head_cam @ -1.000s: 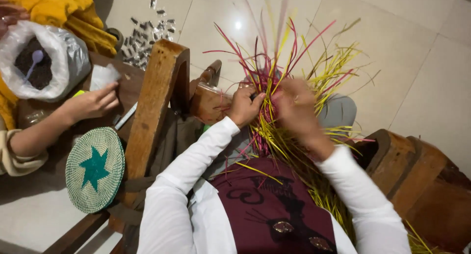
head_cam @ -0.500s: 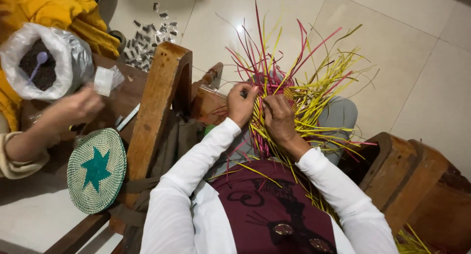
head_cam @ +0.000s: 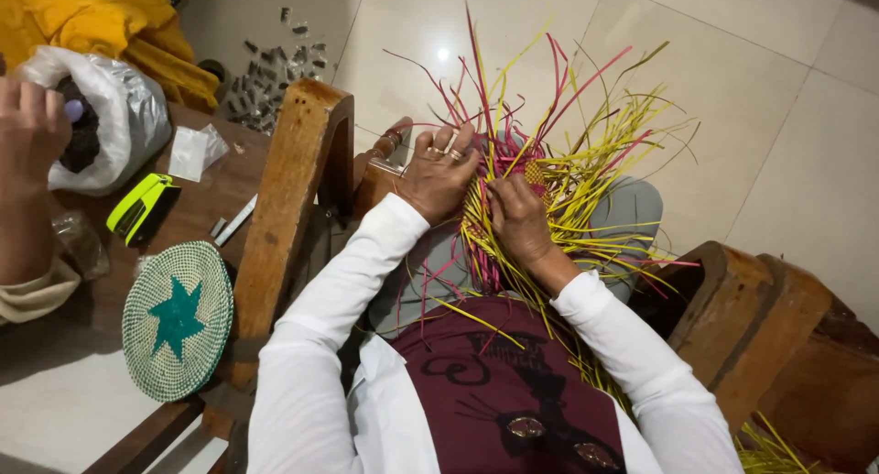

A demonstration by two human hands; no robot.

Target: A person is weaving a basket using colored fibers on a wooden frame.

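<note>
The person's left hand (head_cam: 438,172) and right hand (head_cam: 518,216) sit close together in a bunch of pink and yellow straw strips (head_cam: 558,176) lying on the lap. The left fingers lie flat and spread on the strips. The right fingers curl in and pinch some strips, but the tips are mostly hidden. A green woven mat with a star (head_cam: 176,320) lies at the desk (head_cam: 220,195) edge.

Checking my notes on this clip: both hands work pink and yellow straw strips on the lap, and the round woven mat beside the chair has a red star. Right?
Not quite: the head view shows the round woven mat has a green star. Left hand and right hand do work the strips.
</note>
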